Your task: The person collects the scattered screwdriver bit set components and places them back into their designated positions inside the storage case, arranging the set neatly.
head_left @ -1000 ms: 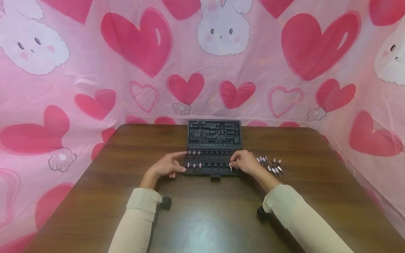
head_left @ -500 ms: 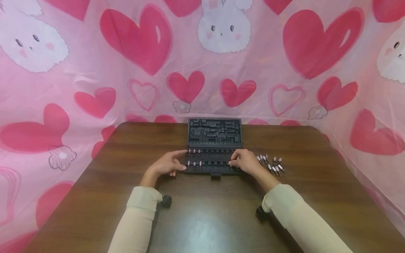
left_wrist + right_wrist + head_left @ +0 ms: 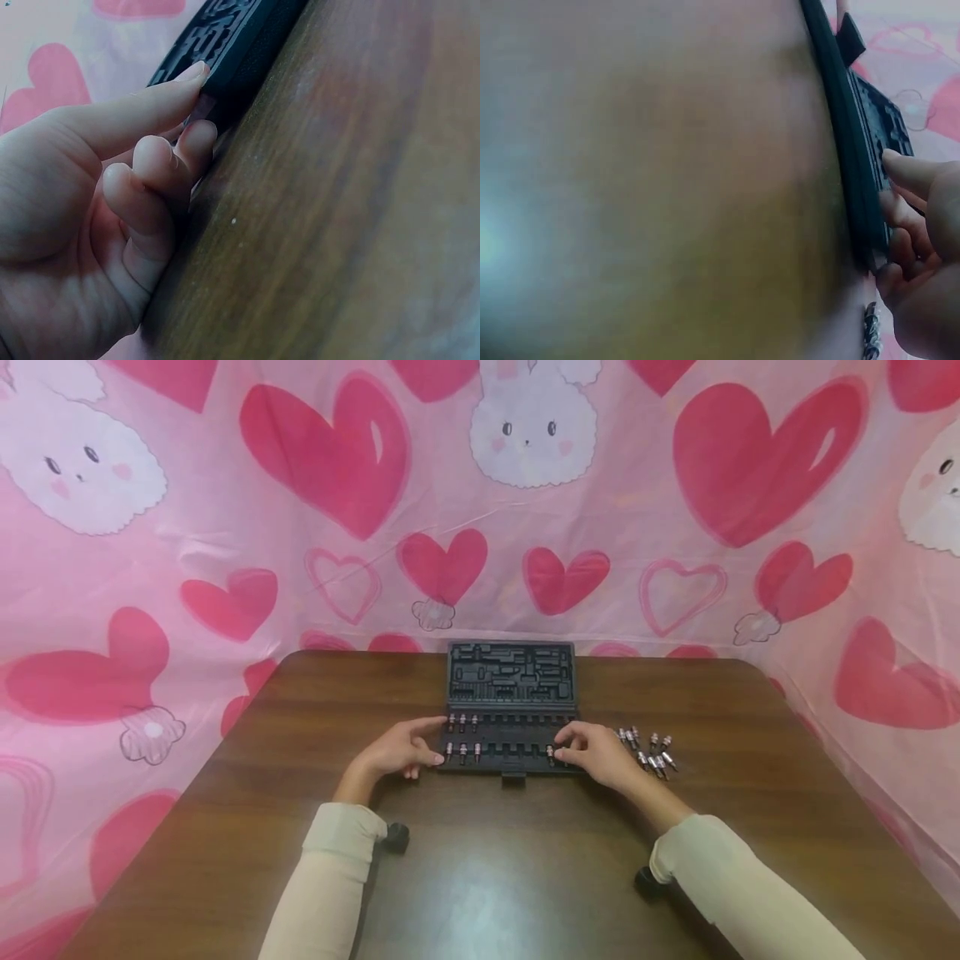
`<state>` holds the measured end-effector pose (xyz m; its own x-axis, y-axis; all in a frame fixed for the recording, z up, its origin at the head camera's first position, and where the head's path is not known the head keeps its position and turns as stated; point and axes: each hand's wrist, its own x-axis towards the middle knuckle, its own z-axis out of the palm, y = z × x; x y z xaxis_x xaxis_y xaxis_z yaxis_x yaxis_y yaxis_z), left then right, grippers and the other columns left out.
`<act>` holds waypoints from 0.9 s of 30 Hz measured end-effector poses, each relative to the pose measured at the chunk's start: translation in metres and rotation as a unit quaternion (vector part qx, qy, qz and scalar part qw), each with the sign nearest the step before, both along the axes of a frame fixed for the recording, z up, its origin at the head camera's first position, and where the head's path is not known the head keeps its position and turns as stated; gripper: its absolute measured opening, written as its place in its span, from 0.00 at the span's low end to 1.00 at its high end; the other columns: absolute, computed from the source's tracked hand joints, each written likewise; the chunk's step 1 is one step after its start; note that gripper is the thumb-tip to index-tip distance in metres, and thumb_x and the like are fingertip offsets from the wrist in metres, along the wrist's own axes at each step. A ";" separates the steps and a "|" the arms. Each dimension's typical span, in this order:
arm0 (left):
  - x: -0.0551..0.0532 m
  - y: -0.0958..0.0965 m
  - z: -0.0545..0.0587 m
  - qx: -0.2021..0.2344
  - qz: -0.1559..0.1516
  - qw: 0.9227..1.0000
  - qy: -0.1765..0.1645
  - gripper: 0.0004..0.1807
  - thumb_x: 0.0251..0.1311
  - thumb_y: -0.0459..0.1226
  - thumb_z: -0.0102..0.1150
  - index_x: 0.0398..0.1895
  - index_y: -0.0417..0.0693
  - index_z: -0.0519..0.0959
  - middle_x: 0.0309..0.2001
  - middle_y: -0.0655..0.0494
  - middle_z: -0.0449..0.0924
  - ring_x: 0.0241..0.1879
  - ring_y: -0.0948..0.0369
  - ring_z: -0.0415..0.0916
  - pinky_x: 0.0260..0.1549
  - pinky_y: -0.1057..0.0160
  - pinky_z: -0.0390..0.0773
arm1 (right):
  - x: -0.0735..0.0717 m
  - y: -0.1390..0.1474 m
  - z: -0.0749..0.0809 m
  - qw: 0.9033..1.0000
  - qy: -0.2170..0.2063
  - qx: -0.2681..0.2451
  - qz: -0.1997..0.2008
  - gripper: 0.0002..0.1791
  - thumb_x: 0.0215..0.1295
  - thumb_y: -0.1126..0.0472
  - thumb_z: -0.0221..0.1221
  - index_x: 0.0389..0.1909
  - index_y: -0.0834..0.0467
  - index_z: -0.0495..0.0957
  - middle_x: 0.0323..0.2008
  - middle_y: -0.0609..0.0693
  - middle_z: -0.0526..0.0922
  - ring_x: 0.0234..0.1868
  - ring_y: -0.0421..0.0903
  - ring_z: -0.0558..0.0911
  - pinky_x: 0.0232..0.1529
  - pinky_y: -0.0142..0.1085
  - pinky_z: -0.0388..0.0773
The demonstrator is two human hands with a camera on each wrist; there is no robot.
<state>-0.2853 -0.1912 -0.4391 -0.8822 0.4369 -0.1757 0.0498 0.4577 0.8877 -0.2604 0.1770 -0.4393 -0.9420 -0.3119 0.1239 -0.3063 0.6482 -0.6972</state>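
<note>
A black plastic socket case (image 3: 517,735) lies unfolded on the table, its lid tilted up at the back. Short silver-and-dark bit sockets (image 3: 463,752) fill the left slots of its two rows. My left hand (image 3: 393,750) holds the case's left side, thumb at the front corner and index finger farther back; the left wrist view shows its other fingers curled against the edge. Over the case's right end, my right hand (image 3: 600,756) has thumb and index finger apart, with nothing seen between them. Just left of its fingertips, one bit socket (image 3: 551,755) sits in the front row.
Several loose bit sockets (image 3: 652,756) lie in a scattered group on the brown wooden table (image 3: 480,860), right of the case. A pink heart-patterned cloth (image 3: 525,527) hangs behind and at the sides. The case's latch (image 3: 513,779) sticks out at the front.
My right hand has let go of the bit socket in the front row and shifted slightly right, its fingers spreading. The left hand stays on the case.
</note>
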 end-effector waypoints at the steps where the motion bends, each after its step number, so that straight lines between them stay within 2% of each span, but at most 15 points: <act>1: 0.000 0.000 0.000 0.001 -0.001 1.000 -0.001 0.40 0.55 0.37 0.70 0.72 0.52 0.64 0.17 0.50 0.74 0.12 0.59 0.70 0.16 0.63 0.73 | 0.003 0.001 0.000 1.000 0.006 0.000 -0.003 0.09 0.60 0.59 0.67 0.40 0.57 0.82 0.20 0.45 0.75 0.22 0.44 0.72 0.24 0.39 0.69; 5: 0.001 0.001 0.001 0.002 0.000 1.000 -0.004 0.40 0.55 0.36 0.70 0.72 0.51 0.64 0.18 0.49 0.75 0.12 0.60 0.70 0.16 0.64 0.72 | 0.011 0.008 -0.003 0.999 0.035 0.002 -0.012 0.10 0.58 0.61 0.68 0.40 0.57 0.82 0.19 0.44 0.74 0.19 0.42 0.71 0.22 0.37 0.68; 8: 0.002 0.002 0.003 0.006 0.003 1.000 -0.006 0.40 0.55 0.35 0.70 0.72 0.49 0.64 0.18 0.49 0.75 0.12 0.60 0.69 0.15 0.64 0.72 | 0.013 0.013 -0.003 0.999 0.041 0.007 -0.017 0.11 0.58 0.61 0.68 0.41 0.57 0.82 0.18 0.43 0.73 0.16 0.41 0.70 0.20 0.36 0.69; 11: 0.002 0.002 0.002 0.009 0.003 1.000 -0.004 0.40 0.55 0.35 0.70 0.72 0.48 0.64 0.18 0.49 0.74 0.12 0.61 0.69 0.14 0.65 0.71 | 0.014 0.019 -0.001 0.999 0.051 0.012 -0.016 0.12 0.58 0.62 0.68 0.42 0.57 0.82 0.18 0.43 0.73 0.16 0.41 0.71 0.22 0.41 0.71; 13: 0.002 0.002 0.003 0.010 0.002 1.000 -0.002 0.40 0.55 0.35 0.70 0.72 0.47 0.64 0.17 0.50 0.74 0.12 0.61 0.69 0.14 0.65 0.71 | 0.014 0.023 0.002 0.998 0.057 0.022 -0.014 0.11 0.58 0.62 0.68 0.41 0.57 0.82 0.18 0.42 0.73 0.16 0.41 0.72 0.37 0.49 0.75; 15: 0.002 0.001 0.002 0.012 0.000 1.000 -0.001 0.40 0.55 0.35 0.69 0.72 0.47 0.64 0.17 0.50 0.74 0.12 0.61 0.69 0.14 0.65 0.71 | 0.013 0.028 0.004 0.998 0.061 0.034 -0.011 0.11 0.57 0.61 0.69 0.40 0.57 0.82 0.18 0.42 0.73 0.17 0.41 0.72 0.49 0.59 0.68; 17: 0.002 0.001 0.002 0.013 -0.001 1.000 -0.001 0.40 0.56 0.35 0.69 0.72 0.48 0.64 0.17 0.50 0.74 0.12 0.61 0.69 0.15 0.65 0.71 | 0.013 0.034 0.006 0.998 0.050 0.044 -0.005 0.10 0.58 0.61 0.68 0.39 0.56 0.82 0.18 0.42 0.73 0.18 0.41 0.72 0.49 0.60 0.67; 18: 0.002 0.001 0.002 0.013 -0.002 1.000 -0.001 0.40 0.56 0.35 0.69 0.72 0.48 0.64 0.18 0.50 0.74 0.12 0.61 0.69 0.15 0.65 0.71 | 0.013 0.037 0.008 0.998 0.044 0.049 -0.002 0.09 0.58 0.61 0.68 0.39 0.56 0.82 0.18 0.42 0.73 0.19 0.41 0.72 0.49 0.58 0.68; 20: 0.002 0.001 0.001 0.012 -0.001 1.000 -0.003 0.40 0.56 0.35 0.69 0.72 0.49 0.64 0.18 0.50 0.74 0.12 0.60 0.69 0.15 0.65 0.71 | 0.012 0.044 0.010 0.998 0.032 0.055 0.003 0.09 0.58 0.61 0.68 0.39 0.56 0.82 0.19 0.43 0.74 0.20 0.42 0.72 0.36 0.47 0.73; 22: 0.001 0.001 0.001 0.009 -0.002 1.000 -0.004 0.40 0.56 0.36 0.70 0.72 0.50 0.64 0.18 0.50 0.74 0.12 0.60 0.69 0.15 0.65 0.71 | 0.012 0.052 0.012 0.998 0.023 0.056 0.003 0.09 0.57 0.62 0.69 0.39 0.56 0.82 0.20 0.43 0.74 0.21 0.42 0.72 0.24 0.39 0.70; 27: 0.001 0.001 0.000 0.011 -0.001 1.000 -0.004 0.40 0.55 0.35 0.70 0.72 0.49 0.64 0.17 0.51 0.73 0.12 0.60 0.69 0.14 0.64 0.71 | 0.011 0.068 0.020 0.999 0.014 0.048 -0.001 0.10 0.58 0.64 0.68 0.40 0.58 0.82 0.20 0.45 0.75 0.21 0.43 0.71 0.22 0.35 0.68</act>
<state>-0.2841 -0.1905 -0.4387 -0.8802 0.4421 -0.1727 0.0435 0.4374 0.8982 -0.2489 0.2452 -0.4196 -0.9391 -0.3224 0.1192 -0.3235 0.7119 -0.6233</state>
